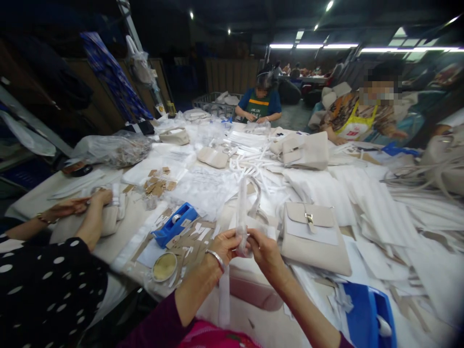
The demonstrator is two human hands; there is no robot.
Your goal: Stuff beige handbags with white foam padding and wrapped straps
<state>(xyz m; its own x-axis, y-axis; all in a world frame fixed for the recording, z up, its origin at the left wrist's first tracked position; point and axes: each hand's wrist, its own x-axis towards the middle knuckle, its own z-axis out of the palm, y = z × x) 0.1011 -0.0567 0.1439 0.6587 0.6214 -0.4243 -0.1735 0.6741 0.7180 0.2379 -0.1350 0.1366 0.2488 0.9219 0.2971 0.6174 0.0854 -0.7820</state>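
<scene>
Both the left hand [226,246] and the right hand [266,249] pinch the white strip [240,208], left of the buckled bag [319,252]. For good work, keep the strip flat and lightly taut between the 2 grips — avoid twists and creases. Writing: the green apron [258,108], beyond the bag, appears to read "OMLUN"; the yellow apron's [357,118] red mark [353,130], also beyond it, is illegible.
</scene>
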